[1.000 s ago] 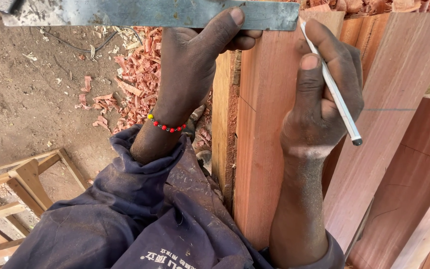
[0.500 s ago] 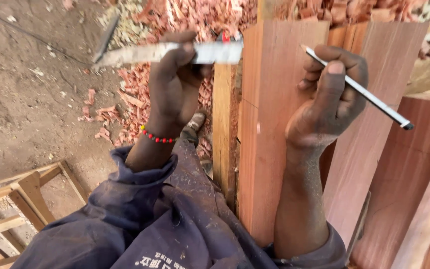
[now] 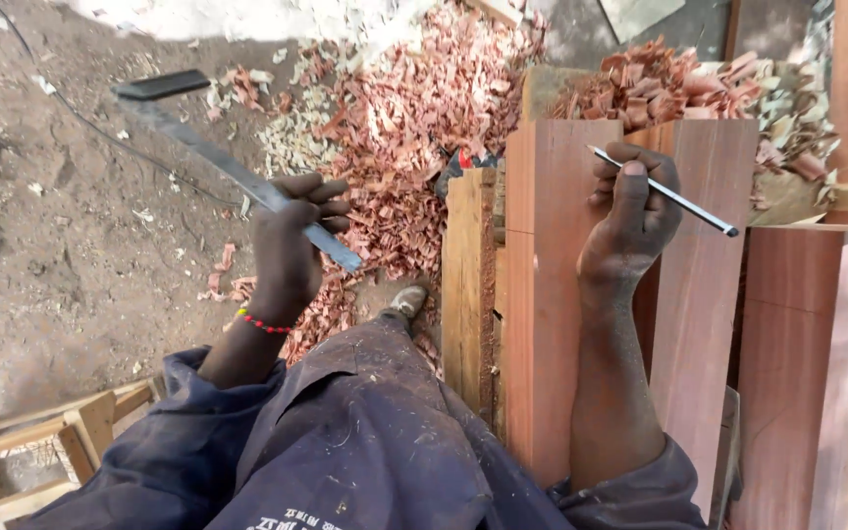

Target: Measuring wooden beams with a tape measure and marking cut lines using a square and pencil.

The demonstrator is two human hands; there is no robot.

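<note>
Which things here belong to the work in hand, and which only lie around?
In use:
- metal square, in left hand
- pencil, in right hand
- reddish board under that hand

Lying about:
- wood shavings
- wooden frame
- cable

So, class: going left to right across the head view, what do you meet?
Wooden frame → metal square held in the left hand → pile of shavings → narrow plank → right hand holding a pencil → reddish boards.
</note>
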